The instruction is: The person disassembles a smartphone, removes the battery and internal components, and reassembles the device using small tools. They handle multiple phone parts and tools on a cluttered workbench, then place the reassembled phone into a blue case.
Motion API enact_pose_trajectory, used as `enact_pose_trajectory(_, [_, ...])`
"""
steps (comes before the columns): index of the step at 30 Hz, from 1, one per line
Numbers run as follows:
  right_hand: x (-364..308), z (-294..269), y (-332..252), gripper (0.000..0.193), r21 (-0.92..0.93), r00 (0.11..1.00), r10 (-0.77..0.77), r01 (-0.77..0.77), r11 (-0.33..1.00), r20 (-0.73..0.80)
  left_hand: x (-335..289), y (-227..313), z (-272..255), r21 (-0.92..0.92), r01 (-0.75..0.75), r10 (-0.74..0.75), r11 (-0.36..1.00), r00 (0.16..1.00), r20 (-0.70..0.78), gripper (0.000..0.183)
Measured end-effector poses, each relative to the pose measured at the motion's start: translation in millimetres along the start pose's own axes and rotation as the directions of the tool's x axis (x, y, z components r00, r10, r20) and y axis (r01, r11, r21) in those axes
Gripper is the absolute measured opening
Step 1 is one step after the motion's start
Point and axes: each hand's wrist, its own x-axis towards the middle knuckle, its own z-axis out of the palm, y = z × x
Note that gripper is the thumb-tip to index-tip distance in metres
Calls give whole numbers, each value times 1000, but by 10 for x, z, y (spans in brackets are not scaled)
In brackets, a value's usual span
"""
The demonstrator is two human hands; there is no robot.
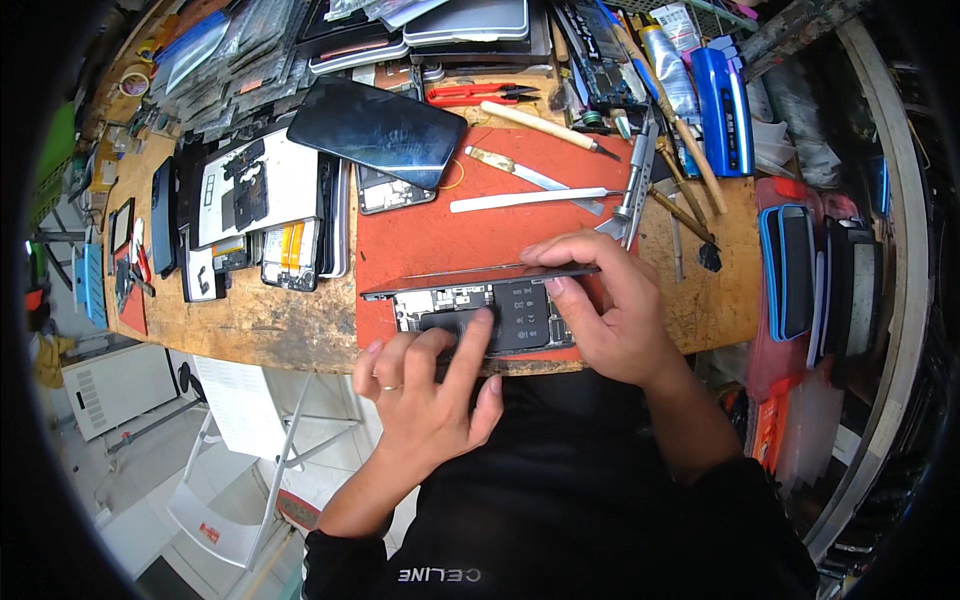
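Observation:
An opened smartphone (420, 308) lies at the near edge of a red mat (405, 240), its circuit board and black battery (518, 318) exposed. Its thin dark panel (450, 277) stands tilted up along the far long side. Gripping that panel near its right end is my right hand (620, 315), thumb on the near face and fingers behind. My left hand (430, 400) holds nothing; its index finger stretches onto the battery's left part, while the other fingers are apart and loosely bent. The tip of that finger hides what lies right under it.
Beyond the phone lie a white pry stick (530, 200), a metal blade (530, 172), a wooden-handled tool (545, 122) and red cutters (475, 94). A dark phone (385, 130) rests on other phone parts. Opened phones (290, 255) are stacked left; a blue-cased phone (790, 270) sits right.

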Motion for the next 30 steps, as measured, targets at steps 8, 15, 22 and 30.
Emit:
enact_pose_trajectory(8, [-47,22,21,18,71,998,60,-58,996,-20,33,-194,2,159,10,-6,987,1000,-21,52])
enact_pose_trajectory(15, [-50,14,26,19,65,998,55,-54,996,-13,52,-250,-27,164,-51,57,985,998,-28,48])
enact_pose_trajectory(22, [-52,15,39,20,59,999,50,-48,997,-19,47,-266,-17,84,1,1,996,1000,-20,48])
enact_pose_trajectory(30, [-43,22,43,19,54,999,50,-49,997,-11,25,-205,105,111,51,-46,993,998,-42,53])
